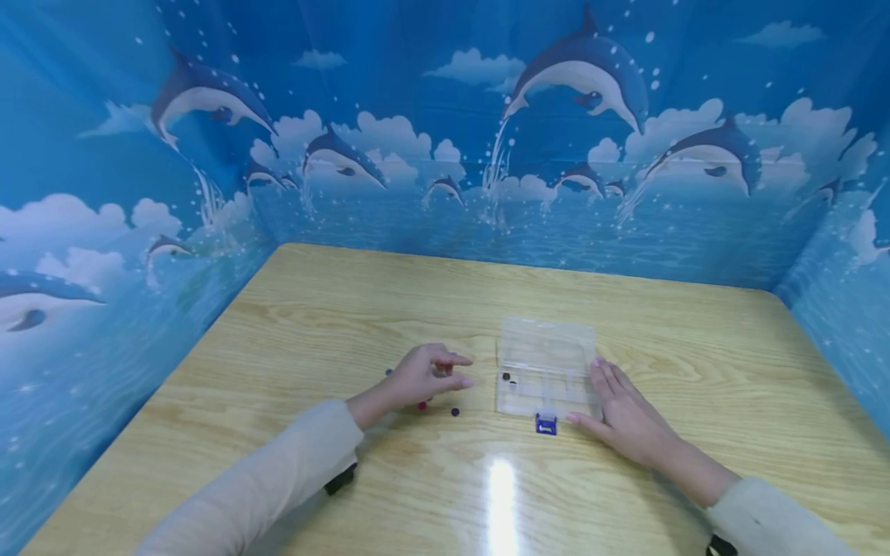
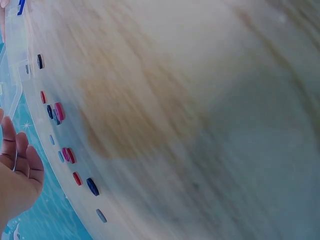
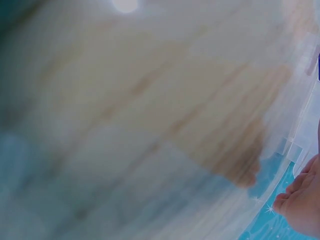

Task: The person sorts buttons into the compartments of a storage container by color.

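Note:
My left hand hovers left of the clear plastic divided box, thumb and index finger stretched toward it with a gap between their tips. Nothing shows between them. Small round buttons lie under and around that hand, among them a dark one and a red one. Inside the box's left compartment sits a dark button. Its clear lid is folded back, and a blue latch juts from the front. My right hand rests against the box's right side, fingers straight, thumb at the front corner.
In the left wrist view, several red, pink and blue buttons, such as a dark blue one, are scattered along the wooden table. A blue dolphin-print curtain encloses the table's back and sides.

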`<state>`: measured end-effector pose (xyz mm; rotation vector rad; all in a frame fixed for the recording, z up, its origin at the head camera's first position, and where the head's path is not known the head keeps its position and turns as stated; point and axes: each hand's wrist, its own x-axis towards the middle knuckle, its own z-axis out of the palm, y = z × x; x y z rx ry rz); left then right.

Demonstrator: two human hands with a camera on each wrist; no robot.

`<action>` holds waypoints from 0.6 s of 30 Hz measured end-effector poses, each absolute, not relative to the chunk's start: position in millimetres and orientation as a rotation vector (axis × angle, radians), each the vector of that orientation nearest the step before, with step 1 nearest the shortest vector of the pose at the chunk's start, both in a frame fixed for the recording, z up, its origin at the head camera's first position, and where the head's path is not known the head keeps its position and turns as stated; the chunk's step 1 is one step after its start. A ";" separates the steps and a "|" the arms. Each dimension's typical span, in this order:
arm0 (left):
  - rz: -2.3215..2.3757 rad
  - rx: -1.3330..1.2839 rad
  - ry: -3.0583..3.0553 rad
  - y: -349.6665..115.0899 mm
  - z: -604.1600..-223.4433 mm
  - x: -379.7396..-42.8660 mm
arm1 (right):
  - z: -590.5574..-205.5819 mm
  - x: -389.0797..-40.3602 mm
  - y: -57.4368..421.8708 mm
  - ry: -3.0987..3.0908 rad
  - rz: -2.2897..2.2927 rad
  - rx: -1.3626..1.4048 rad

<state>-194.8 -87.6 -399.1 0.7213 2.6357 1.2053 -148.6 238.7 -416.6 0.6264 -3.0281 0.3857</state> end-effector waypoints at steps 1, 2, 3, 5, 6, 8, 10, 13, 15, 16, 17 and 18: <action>1.201 0.726 2.639 -88.4 -399.4 -194.6 | -416.8 -148.6 238.7 -3.027 0.384 0.627; 1.199 0.732 2.641 -89.1 -399.9 -194.5 | -416.9 -148.6 238.7 -3.025 0.383 0.628; 1.202 0.742 2.640 -89.8 -400.1 -194.1 | -417.1 -148.6 238.7 -3.025 0.384 0.628; 1.202 0.764 2.641 -91.3 -400.2 -193.1 | -417.3 -148.6 238.8 -3.026 0.384 0.629; 1.198 0.778 2.645 -91.9 -400.4 -192.6 | -417.4 -148.6 238.9 -3.027 0.385 0.628; 1.196 0.788 2.647 -93.2 -400.4 -191.4 | -417.5 -148.7 239.0 -3.029 0.385 0.627; 1.191 0.784 2.652 -94.7 -400.3 -190.0 | -417.4 -148.8 239.0 -3.027 0.381 0.628; 1.200 0.767 2.646 -97.1 -400.8 -188.1 | -416.9 -149.0 239.0 -3.026 0.375 0.627; 1.195 0.751 2.643 -99.1 -401.2 -186.7 | -416.5 -149.0 238.9 -3.027 0.371 0.627; 1.192 0.749 2.643 -100.3 -401.6 -186.0 | -416.3 -148.9 238.8 -3.029 0.370 0.626; 1.189 0.750 2.644 -101.2 -402.0 -185.6 | -416.0 -148.8 238.7 -3.030 0.373 0.625; 1.182 0.756 2.651 -102.0 -401.8 -184.6 | -415.8 -148.6 238.6 -3.030 0.374 0.625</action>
